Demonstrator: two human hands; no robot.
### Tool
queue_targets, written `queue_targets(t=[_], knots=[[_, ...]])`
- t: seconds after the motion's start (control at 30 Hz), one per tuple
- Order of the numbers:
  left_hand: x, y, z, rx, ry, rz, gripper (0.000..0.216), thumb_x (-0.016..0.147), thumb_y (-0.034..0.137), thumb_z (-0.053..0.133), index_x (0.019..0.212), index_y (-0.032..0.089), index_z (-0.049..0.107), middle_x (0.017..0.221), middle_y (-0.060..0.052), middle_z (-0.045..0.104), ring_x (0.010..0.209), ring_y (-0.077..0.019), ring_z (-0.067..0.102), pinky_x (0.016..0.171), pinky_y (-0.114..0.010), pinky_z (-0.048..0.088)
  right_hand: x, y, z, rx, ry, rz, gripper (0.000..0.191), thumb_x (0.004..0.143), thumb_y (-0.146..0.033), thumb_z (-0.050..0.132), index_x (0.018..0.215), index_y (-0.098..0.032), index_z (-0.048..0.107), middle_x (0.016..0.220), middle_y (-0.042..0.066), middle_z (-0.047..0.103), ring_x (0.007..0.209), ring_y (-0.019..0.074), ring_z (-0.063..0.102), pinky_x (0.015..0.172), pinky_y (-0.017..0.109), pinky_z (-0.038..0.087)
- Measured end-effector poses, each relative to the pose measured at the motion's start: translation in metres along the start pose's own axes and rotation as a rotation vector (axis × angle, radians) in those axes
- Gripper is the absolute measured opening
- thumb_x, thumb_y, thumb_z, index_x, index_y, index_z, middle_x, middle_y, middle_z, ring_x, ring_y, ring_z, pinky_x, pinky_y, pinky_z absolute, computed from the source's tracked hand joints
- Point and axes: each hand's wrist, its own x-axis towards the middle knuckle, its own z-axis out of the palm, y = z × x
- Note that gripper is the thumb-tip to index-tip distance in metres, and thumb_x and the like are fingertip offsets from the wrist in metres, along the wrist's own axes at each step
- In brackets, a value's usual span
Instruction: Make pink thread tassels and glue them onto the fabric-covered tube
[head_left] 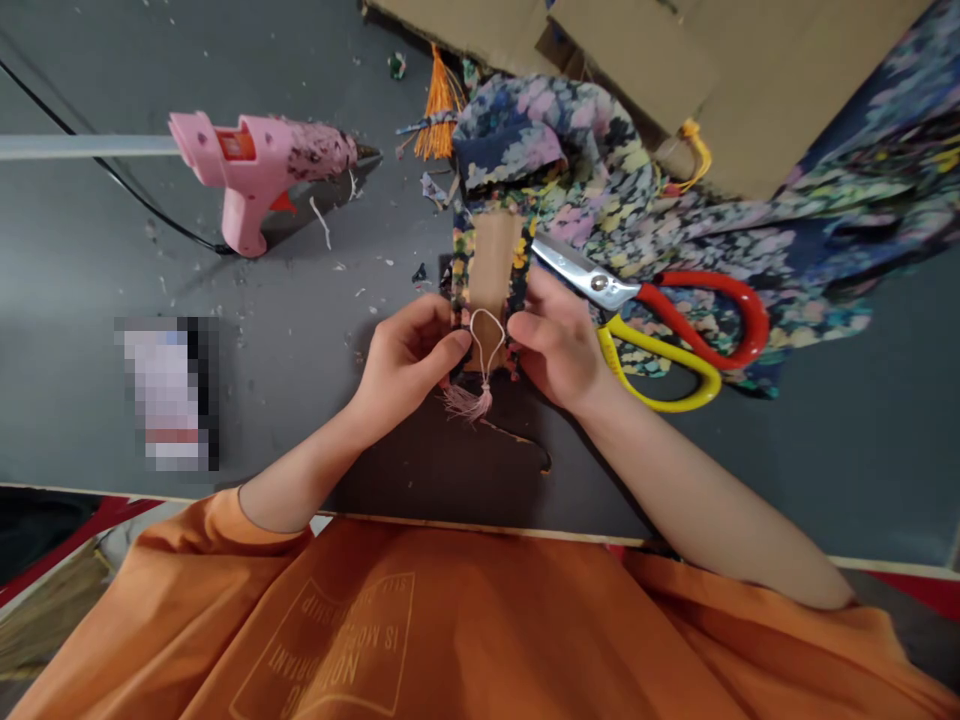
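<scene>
Between my hands is a narrow cardboard strip (493,255) whose long edges are wrapped in dark floral fabric. My left hand (412,355) grips its left edge, thumb on top. On the opposite edge, my right hand (559,345) pinches with its thumb and bent fingers. A pale pink tassel (472,400) hangs at the near end of the strip, its cord loop lying over the bare cardboard. Just right of the strip, large scissors (600,283) with one red and one yellow handle rest partly on floral cloth (592,130), blades partly hidden.
A pink glue gun (259,170) with a long glue stick and black cable lies at the left. Nearer me is a pixelated phone-like object (171,393). An orange tassel (436,110), cardboard sheets (750,90) and a yellow tassel (696,155) lie beyond. Scraps litter the dark table (300,300).
</scene>
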Motion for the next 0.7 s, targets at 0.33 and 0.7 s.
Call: queue_targets(t=[0.33,0.7], knots=[[0.0006,0.0,-0.0028,0.115,-0.11,0.063,0.034,0.084,0.037,0.064,0.065,0.018,0.043,0.056,0.005,0.042,0.048,-0.0047,0.04,0.044,-0.019,0.033,-0.0007,0.0032,-0.0026,-0.078,0.113,-0.032,0.031,0.075,-0.041,0.076,0.098,-0.026,0.064,0.084,-0.004,0.067,0.075,0.0135,0.062,0.068,0.028,0.053],[-0.0008,0.0005,0.0037,0.049,-0.091,-0.016,0.04,0.078,0.053,0.07,0.074,0.017,0.052,0.065,0.002,0.049,0.059,-0.0073,0.047,0.052,-0.02,0.039,-0.0025,0.0035,-0.0009,-0.128,0.148,-0.019,0.03,0.075,-0.045,0.076,0.096,-0.028,0.063,0.08,-0.005,0.064,0.068,0.0117,0.058,0.061,0.026,0.052]])
